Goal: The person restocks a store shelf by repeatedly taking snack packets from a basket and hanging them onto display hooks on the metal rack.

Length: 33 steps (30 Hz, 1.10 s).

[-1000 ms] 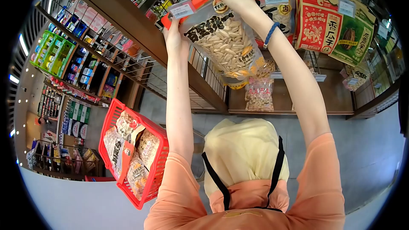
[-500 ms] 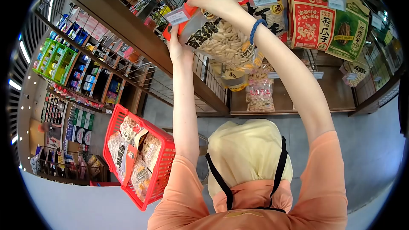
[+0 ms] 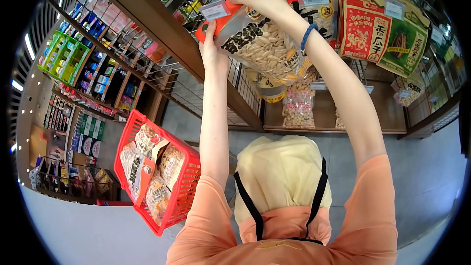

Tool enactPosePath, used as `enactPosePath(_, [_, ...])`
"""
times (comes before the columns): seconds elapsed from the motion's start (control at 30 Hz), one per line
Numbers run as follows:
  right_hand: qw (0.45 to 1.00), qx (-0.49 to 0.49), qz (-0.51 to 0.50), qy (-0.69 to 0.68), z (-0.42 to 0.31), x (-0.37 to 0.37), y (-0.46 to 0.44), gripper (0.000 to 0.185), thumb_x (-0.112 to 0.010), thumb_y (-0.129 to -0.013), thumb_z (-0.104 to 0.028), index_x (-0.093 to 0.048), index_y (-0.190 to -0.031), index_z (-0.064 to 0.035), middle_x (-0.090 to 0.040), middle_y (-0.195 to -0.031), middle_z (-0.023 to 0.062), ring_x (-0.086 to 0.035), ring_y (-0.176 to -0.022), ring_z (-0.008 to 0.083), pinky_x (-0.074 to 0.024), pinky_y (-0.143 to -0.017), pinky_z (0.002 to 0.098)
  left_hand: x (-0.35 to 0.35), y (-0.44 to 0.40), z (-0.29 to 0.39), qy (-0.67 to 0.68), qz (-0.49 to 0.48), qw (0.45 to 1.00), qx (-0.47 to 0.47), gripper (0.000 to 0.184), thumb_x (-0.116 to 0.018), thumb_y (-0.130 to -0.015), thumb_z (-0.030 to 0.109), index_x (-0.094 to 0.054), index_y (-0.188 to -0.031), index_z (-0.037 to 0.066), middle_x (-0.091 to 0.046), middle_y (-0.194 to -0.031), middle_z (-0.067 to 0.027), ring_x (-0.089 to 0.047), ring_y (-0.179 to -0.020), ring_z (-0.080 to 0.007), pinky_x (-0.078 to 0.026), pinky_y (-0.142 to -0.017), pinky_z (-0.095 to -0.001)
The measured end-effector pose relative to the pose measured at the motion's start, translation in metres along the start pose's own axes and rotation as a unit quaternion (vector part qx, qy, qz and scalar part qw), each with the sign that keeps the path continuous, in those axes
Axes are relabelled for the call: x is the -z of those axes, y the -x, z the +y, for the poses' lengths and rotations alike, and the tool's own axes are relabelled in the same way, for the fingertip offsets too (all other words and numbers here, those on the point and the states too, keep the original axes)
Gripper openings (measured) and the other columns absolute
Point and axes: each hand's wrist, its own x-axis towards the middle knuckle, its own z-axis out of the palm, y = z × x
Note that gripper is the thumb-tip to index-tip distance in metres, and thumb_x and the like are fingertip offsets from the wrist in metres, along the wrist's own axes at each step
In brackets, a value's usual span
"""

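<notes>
A clear bag of pale seeds (image 3: 270,49) with a red top edge hangs at the shelf rack, behind a price tag (image 3: 214,10). My left hand (image 3: 211,44) pinches the red top at its left corner. At the other end of that edge, my right hand (image 3: 262,0) grips the red top, with a blue braided band on the wrist. The bag slants, its left corner lower. A red basket (image 3: 184,186) holding several snack bags is beside my left forearm.
Red seed packets (image 3: 365,27) and green ones (image 3: 405,44) hang to the right. Below, small nut bags (image 3: 298,108) are over a brown shelf (image 3: 363,113). A brown rack post (image 3: 147,19) runs diagonally on the left, near wire mesh.
The view has shifted slightly. The seed bag's lower end is higher and its front more foreshortened than a second ago. Both hands still hold its red top.
</notes>
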Motion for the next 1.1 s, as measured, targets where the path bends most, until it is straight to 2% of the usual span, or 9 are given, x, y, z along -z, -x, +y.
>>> enactPosePath(0.07, [1.000, -0.008, 0.006, 0.004, 0.001, 0.000, -0.003, 0.030, -0.067, -0.057, -0.033, -0.063, -0.070, -0.0063, -0.059, -0.059, 0.0053, -0.058, -0.058, 0.0152, -0.0449, -0.057, 0.0265, 0.001, -0.004, -0.002, 0.006, 0.010, 1.000, -0.001, 0.031, -0.059, -0.076, 0.019, -0.050, -0.102, 0.005, -0.054, -0.102, -0.0056, -0.050, -0.095, -0.0189, -0.039, -0.084, -0.0340])
enactPosePath(0.33, [1.000, -0.021, 0.004, -0.004, 0.008, 0.001, -0.012, 0.032, -0.069, -0.056, -0.034, -0.063, -0.071, -0.0063, -0.060, -0.062, 0.0042, -0.058, -0.059, 0.0143, -0.0443, -0.057, 0.0262, -0.002, -0.006, 0.004, 0.024, 0.006, 1.000, 0.017, 0.028, -0.060, -0.074, 0.015, -0.051, -0.098, 0.004, -0.054, -0.100, -0.0060, -0.051, -0.092, -0.0183, -0.041, -0.080, -0.0330])
enactPosePath(0.4, [1.000, -0.018, 0.009, 0.010, 0.012, 0.004, -0.009, 0.032, -0.069, -0.057, -0.034, -0.063, -0.071, -0.0062, -0.060, -0.063, 0.0040, -0.058, -0.060, 0.0137, -0.0441, -0.057, 0.0258, -0.006, -0.001, 0.004, -0.010, 0.030, 0.999, -0.016, 0.018, -0.058, -0.075, 0.012, -0.054, -0.091, 0.005, -0.056, -0.091, -0.0029, -0.052, -0.086, -0.0132, -0.039, -0.076, -0.0259])
enactPosePath(0.5, [0.998, -0.057, 0.007, 0.015, 0.013, 0.006, 0.006, 0.031, -0.069, -0.058, -0.033, -0.063, -0.072, -0.0058, -0.061, -0.064, 0.0041, -0.058, -0.061, 0.0127, -0.0435, -0.057, 0.0253, -0.005, 0.001, -0.002, -0.061, 0.028, 0.996, -0.059, 0.018, -0.059, -0.075, 0.013, -0.054, -0.091, 0.004, -0.056, -0.090, -0.0030, -0.052, -0.085, -0.0123, -0.038, -0.076, -0.0253])
enactPosePath(0.63, [0.998, -0.048, 0.034, -0.035, 0.017, 0.005, 0.006, 0.031, -0.069, -0.060, -0.032, -0.063, -0.076, -0.0058, -0.061, -0.063, 0.0031, -0.057, -0.059, 0.0111, -0.0436, -0.058, 0.0242, -0.004, -0.004, -0.004, -0.065, 0.013, 0.997, -0.047, 0.021, -0.060, -0.075, 0.014, -0.053, -0.092, 0.004, -0.056, -0.092, -0.0033, -0.051, -0.086, -0.0117, -0.038, -0.076, -0.0250])
enactPosePath(0.8, [0.994, -0.056, 0.097, 0.021, 0.029, 0.001, 0.002, 0.031, -0.069, -0.061, -0.034, -0.063, -0.077, -0.0073, -0.061, -0.061, 0.0023, -0.058, -0.058, 0.0122, -0.0448, -0.058, 0.0256, -0.003, -0.021, -0.009, -0.091, 0.013, 0.996, -0.016, 0.027, -0.059, -0.076, 0.011, -0.050, -0.100, 0.005, -0.054, -0.100, -0.0025, -0.049, -0.094, -0.0115, -0.036, -0.082, -0.0249])
enactPosePath(0.93, [0.988, -0.058, 0.122, 0.076, 0.027, 0.000, -0.002, 0.029, -0.068, -0.063, -0.033, -0.064, -0.079, -0.0088, -0.061, -0.061, 0.0049, -0.059, -0.059, 0.0156, -0.0456, -0.058, 0.0280, 0.005, -0.046, -0.029, -0.086, 0.000, 0.996, -0.036, 0.028, -0.059, -0.076, 0.011, -0.050, -0.101, 0.004, -0.054, -0.101, -0.0022, -0.049, -0.095, -0.0114, -0.036, -0.083, -0.0241])
enactPosePath(1.03, [0.977, -0.032, 0.126, 0.167, 0.023, 0.004, -0.004, 0.024, -0.067, -0.065, -0.030, -0.064, -0.079, -0.0094, -0.060, -0.062, 0.0085, -0.059, -0.059, 0.0199, -0.0462, -0.059, 0.0295, 0.006, -0.063, -0.037, -0.086, -0.015, 0.996, -0.034, 0.029, -0.059, -0.076, 0.011, -0.049, -0.103, 0.005, -0.053, -0.102, -0.0022, -0.049, -0.095, -0.0117, -0.036, -0.082, -0.0243])
enactPosePath(1.1, [0.935, 0.063, 0.134, 0.321, 0.025, 0.006, -0.008, 0.027, -0.065, -0.067, -0.030, -0.063, -0.083, -0.0078, -0.060, -0.071, 0.0123, -0.058, -0.070, 0.0244, -0.0458, -0.060, 0.0326, 0.005, -0.074, -0.042, -0.119, 0.011, 0.993, -0.017, 0.030, -0.059, -0.076, 0.011, -0.048, -0.103, 0.006, -0.052, -0.102, -0.0016, -0.050, -0.093, -0.0118, -0.036, -0.081, -0.0243])
